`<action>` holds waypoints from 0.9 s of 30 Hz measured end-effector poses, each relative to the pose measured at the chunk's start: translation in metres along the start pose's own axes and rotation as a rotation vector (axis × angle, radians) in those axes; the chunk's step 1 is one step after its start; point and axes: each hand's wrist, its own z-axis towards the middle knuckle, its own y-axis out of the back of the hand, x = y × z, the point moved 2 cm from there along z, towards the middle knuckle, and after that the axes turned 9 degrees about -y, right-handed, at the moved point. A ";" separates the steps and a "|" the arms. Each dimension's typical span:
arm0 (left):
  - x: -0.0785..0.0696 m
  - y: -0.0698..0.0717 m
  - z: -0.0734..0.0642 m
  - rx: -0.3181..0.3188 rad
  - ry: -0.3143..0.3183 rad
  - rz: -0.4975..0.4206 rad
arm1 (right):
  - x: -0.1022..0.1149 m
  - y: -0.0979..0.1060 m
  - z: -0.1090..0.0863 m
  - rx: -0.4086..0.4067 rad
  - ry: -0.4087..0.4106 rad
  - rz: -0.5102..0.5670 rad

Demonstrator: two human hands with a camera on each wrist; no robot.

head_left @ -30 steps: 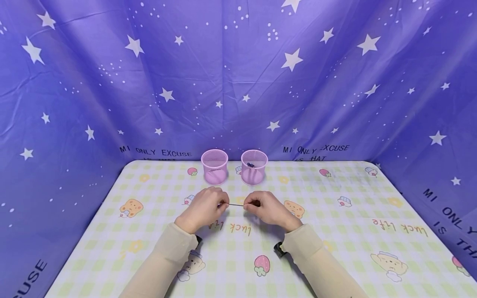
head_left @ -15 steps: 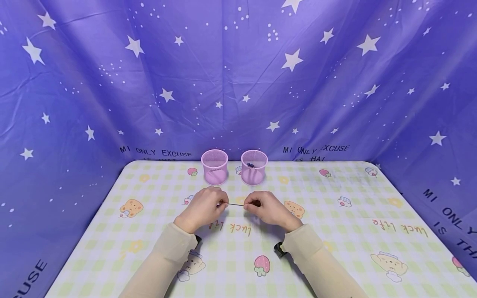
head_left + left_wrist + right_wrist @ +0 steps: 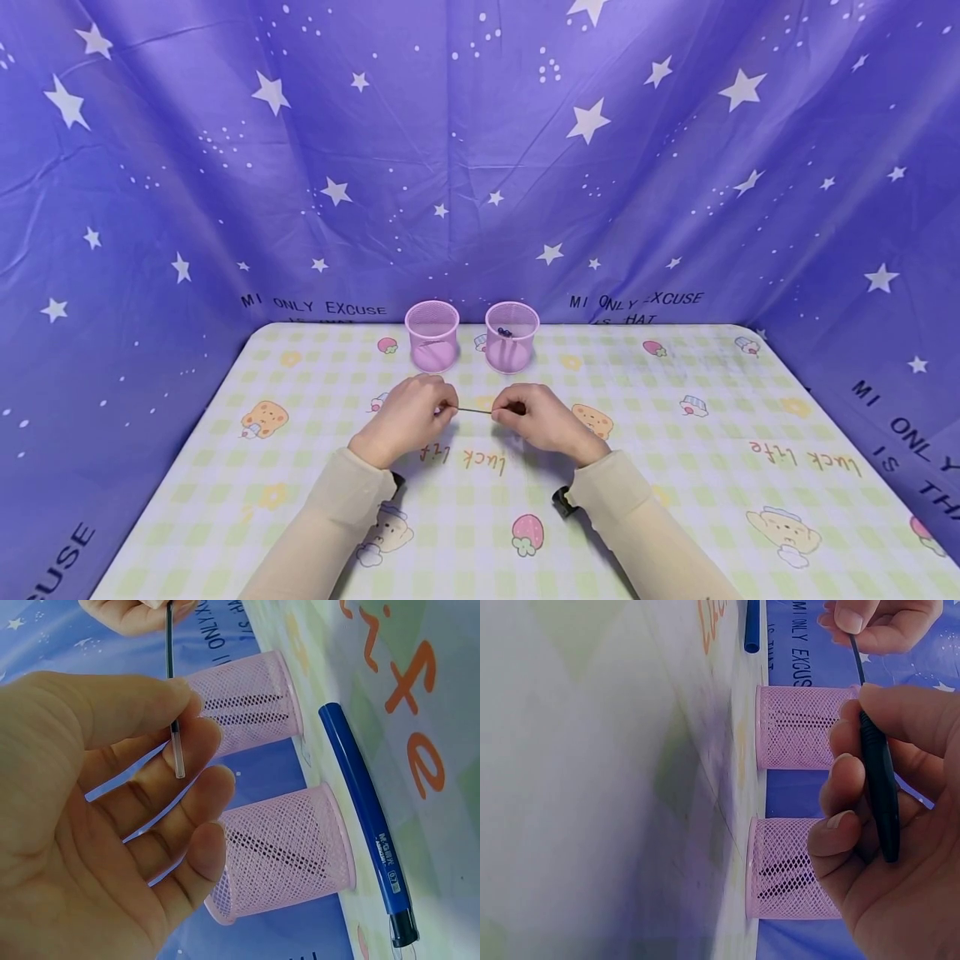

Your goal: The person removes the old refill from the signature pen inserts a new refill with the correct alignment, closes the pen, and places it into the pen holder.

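My left hand point(image 3: 408, 418) pinches the clear end of a thin dark pen refill point(image 3: 170, 645) between thumb and forefinger, its other fingers loosely bent. Stretching level between both hands, the refill runs into a black tapered pen grip section point(image 3: 881, 787), which my right hand point(image 3: 536, 418) holds between thumb and fingers. Below the left hand, in the left wrist view, a blue pen barrel point(image 3: 360, 810) with a clear end lies on the tablecloth; the left hand hides it in the head view.
Two pink mesh pen cups, a left one point(image 3: 432, 354) and a right one point(image 3: 512, 357), stand just beyond the hands. Dark slim things show inside both. A blue star-printed curtain point(image 3: 480, 167) rises behind the table point(image 3: 697, 483) and along its sides.
My left hand has shifted slightly left, and a little more of the refill shows between the hands. The right hand has barely moved.
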 end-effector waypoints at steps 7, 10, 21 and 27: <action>0.000 0.001 0.000 0.004 0.009 -0.013 | 0.000 0.000 0.000 0.001 -0.005 0.003; 0.000 0.002 0.000 0.008 0.019 -0.018 | -0.001 0.000 0.000 -0.001 -0.009 0.004; -0.002 0.001 0.001 -0.001 -0.003 0.009 | -0.002 -0.001 0.001 0.002 0.002 -0.001; -0.005 -0.002 0.002 0.009 -0.015 0.000 | -0.002 -0.003 0.001 0.007 -0.001 -0.004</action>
